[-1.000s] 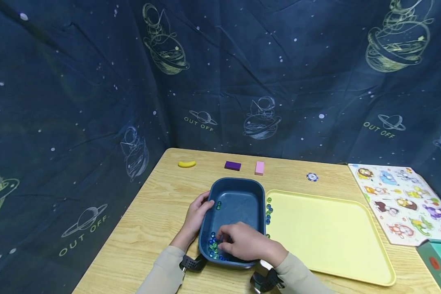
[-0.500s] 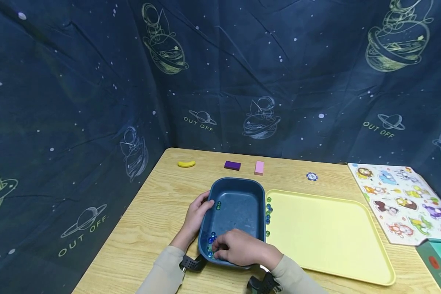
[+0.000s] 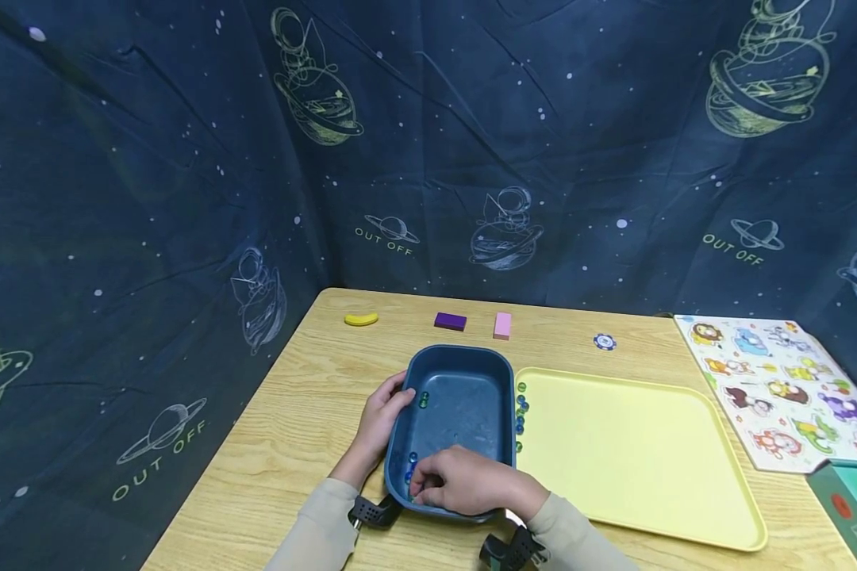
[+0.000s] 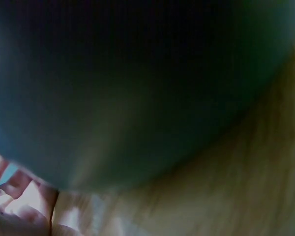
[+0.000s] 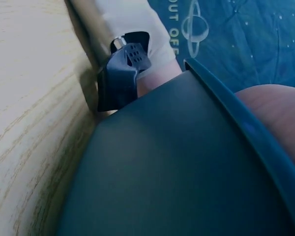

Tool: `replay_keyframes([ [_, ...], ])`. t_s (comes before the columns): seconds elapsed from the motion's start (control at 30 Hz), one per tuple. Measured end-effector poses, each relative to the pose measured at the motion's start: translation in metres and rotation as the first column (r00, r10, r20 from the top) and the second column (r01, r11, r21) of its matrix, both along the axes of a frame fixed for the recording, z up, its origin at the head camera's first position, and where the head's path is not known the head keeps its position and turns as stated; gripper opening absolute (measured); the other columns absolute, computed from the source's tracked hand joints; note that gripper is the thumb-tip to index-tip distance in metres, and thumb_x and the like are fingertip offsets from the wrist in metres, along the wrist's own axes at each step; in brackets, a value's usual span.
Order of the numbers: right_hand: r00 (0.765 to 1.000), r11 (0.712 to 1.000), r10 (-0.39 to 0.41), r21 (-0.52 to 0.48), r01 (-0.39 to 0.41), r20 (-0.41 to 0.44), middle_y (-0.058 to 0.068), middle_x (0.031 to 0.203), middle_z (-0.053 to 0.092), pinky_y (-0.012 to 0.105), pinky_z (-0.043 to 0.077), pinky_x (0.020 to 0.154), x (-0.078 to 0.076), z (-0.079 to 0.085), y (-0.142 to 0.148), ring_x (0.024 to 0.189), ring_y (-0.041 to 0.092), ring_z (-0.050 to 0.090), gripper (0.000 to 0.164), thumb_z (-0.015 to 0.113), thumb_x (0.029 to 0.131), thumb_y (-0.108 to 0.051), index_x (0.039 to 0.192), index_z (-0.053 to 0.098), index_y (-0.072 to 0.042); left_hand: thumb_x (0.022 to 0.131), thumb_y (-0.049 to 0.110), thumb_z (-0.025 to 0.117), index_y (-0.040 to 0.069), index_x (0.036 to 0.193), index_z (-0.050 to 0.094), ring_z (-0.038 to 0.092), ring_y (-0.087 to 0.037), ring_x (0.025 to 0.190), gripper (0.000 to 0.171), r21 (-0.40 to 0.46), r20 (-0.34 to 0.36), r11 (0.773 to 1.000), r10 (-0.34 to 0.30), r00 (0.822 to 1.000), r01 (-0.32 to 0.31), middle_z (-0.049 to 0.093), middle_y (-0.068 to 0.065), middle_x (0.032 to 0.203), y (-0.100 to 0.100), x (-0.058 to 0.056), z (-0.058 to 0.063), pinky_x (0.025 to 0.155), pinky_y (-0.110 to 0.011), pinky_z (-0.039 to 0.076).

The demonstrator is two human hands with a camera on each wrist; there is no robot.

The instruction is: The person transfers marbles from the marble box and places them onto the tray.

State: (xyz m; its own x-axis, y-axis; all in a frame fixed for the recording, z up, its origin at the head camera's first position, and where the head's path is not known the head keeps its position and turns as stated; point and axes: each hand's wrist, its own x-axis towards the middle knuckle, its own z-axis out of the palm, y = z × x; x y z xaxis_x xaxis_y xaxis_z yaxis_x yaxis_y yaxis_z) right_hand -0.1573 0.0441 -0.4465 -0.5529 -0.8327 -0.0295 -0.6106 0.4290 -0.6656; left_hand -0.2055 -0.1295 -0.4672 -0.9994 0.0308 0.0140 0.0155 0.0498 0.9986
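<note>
A dark blue rectangular tub (image 3: 460, 432) stands on the table with glass marbles inside. My left hand (image 3: 380, 414) grips its left wall, thumb over the rim. The right hand (image 3: 464, 480) reaches into the near end, its fingers curled and their tips pinching at marbles in the near left corner. Blue marbles (image 3: 410, 468) show beside those fingertips; the palm hides whatever lies beneath. Green marbles (image 3: 424, 400) sit by the left thumb. In the left wrist view the tub (image 4: 137, 123) is a dark blur. The right wrist view shows the tub's outer wall (image 5: 162, 162).
A yellow tray (image 3: 636, 452) adjoins the tub on the right, with several marbles (image 3: 520, 404) along its left edge. Behind are a toy banana (image 3: 360, 319), a purple block (image 3: 450, 321), a pink block (image 3: 502, 325) and a poker chip (image 3: 604, 342). An animal puzzle board (image 3: 785, 392) and a green box (image 3: 846, 507) lie right.
My right hand has moved slightly left and toward the near left corner, its fingers drawing closer together. Fewer marbles show there now. The left hand keeps its grip on the tub.
</note>
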Motion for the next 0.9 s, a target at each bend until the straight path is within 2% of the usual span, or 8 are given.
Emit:
replay_keyframes([
  [0.3,1.000,1.000,0.010,-0.014,-0.009,0.015,-0.018,0.068,0.056,0.014,0.041,0.062,0.000,-0.001,0.001,0.060,-0.006,0.051,0.005,0.059,0.088,-0.021,0.086,0.064,-0.020,0.091,0.011,0.050,0.002,0.128,0.049,0.051,-0.013,0.095,0.038,-0.009,-0.006,1.000,0.004,1.000,-0.004,0.052,-0.021,0.122,0.001,-0.001,-0.001,0.081,-0.024,0.041],
  [0.43,1.000,1.000,0.022,-0.005,-0.022,0.018,-0.019,0.070,0.057,0.015,0.042,0.068,-0.001,0.000,0.001,0.061,-0.007,0.052,0.006,0.058,0.088,-0.020,0.089,0.064,-0.020,0.092,0.012,0.050,0.002,0.128,0.049,0.051,-0.013,0.096,0.038,-0.010,0.011,1.000,0.016,1.000,-0.016,0.052,-0.020,0.122,0.001,0.001,0.001,0.084,-0.027,0.040],
  [0.6,0.995,0.998,0.059,-0.035,-0.056,0.076,-0.018,0.071,0.059,0.013,0.043,0.061,-0.002,0.000,0.000,0.062,-0.007,0.053,0.009,0.057,0.087,-0.013,0.087,0.065,-0.017,0.092,0.012,0.049,0.001,0.128,0.048,0.050,-0.014,0.095,0.038,-0.006,0.020,1.000,0.021,1.000,-0.021,0.051,-0.021,0.122,0.000,0.004,0.003,0.087,-0.033,0.039],
  [0.8,0.988,0.995,0.085,-0.071,-0.077,0.130,-0.016,0.074,0.060,0.014,0.044,0.062,-0.004,-0.001,0.003,0.066,-0.006,0.053,0.009,0.056,0.089,-0.013,0.087,0.064,-0.017,0.091,0.015,0.053,0.007,0.126,0.052,0.051,-0.019,0.099,0.036,0.033,0.016,0.999,0.021,1.000,-0.022,0.054,-0.017,0.120,-0.003,-0.009,-0.019,0.084,-0.030,0.041],
  [0.9,0.994,0.997,0.072,-0.043,-0.069,0.084,-0.016,0.079,0.060,0.015,0.043,0.068,-0.004,0.000,0.004,0.072,-0.006,0.052,0.014,0.051,0.093,-0.018,0.089,0.064,-0.018,0.090,0.017,0.054,0.009,0.125,0.053,0.051,-0.019,0.098,0.036,0.028,0.003,0.999,0.026,1.000,-0.026,0.056,-0.014,0.118,-0.003,-0.013,-0.026,0.082,-0.026,0.042],
])
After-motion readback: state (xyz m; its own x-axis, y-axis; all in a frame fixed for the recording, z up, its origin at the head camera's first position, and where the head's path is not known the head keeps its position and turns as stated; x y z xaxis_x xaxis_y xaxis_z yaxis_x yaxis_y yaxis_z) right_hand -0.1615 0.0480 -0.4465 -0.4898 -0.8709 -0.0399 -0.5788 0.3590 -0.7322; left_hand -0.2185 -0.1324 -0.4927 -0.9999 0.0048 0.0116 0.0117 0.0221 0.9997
